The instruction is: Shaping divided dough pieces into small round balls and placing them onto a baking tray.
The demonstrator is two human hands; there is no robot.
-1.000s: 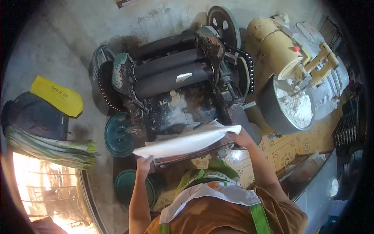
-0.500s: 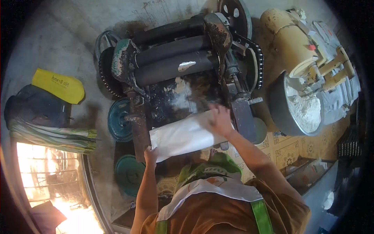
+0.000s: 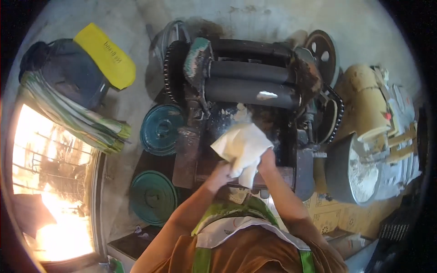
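A soft white sheet of dough (image 3: 243,142), folded over itself, is held up above the dark tray (image 3: 281,140) of a roller machine (image 3: 248,73). My left hand (image 3: 219,176) is closed on its lower left edge, where a flap hangs down. At its right edge my right hand (image 3: 266,162) grips the dough, with the fingers mostly hidden behind it. White dusting and scraps lie on the tray beyond the dough, below the dark rollers.
A mixer (image 3: 366,102) with a metal bowl (image 3: 339,170) of white flour stands at right. Two green round lids (image 3: 154,198) are on the left. Chains and wheels flank the rollers. A dark bag (image 3: 73,68) and a yellow pouch (image 3: 105,57) are at far left, above a bright window (image 3: 54,182).
The dough lay flat and long across the tray's near end; now it is lifted and folded between both hands. My right hand came off its top to its right edge. The view has shifted.
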